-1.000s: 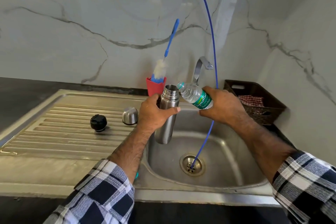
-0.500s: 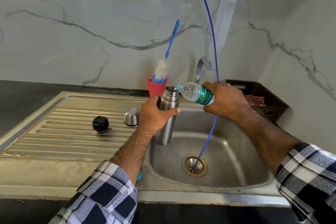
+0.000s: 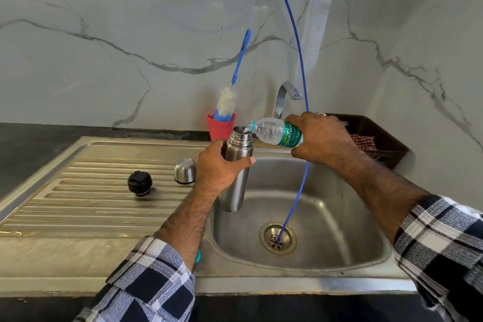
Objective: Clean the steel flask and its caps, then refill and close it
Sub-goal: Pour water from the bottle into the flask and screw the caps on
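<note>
My left hand (image 3: 219, 165) grips the open steel flask (image 3: 236, 183) upright over the left edge of the sink basin (image 3: 339, 230). My right hand (image 3: 321, 138) holds a clear plastic water bottle (image 3: 277, 132) with a green label, tipped so its mouth sits at the flask's opening, and water runs in. On the draining board (image 3: 78, 191) to the left stand the black inner cap (image 3: 139, 183) and the steel outer cap (image 3: 185, 171), both apart from my hands.
A red cup (image 3: 220, 127) with a blue-handled bottle brush (image 3: 235, 81) stands behind the flask. The tap (image 3: 285, 97) arches over the basin. A thin blue tube (image 3: 300, 138) hangs down into the drain (image 3: 277, 238). A dark basket (image 3: 373, 138) with a checked cloth sits at the right.
My right hand has raised and tipped the bottle further, bringing its mouth onto the flask's opening; water now flows. My left hand keeps the flask in place.
</note>
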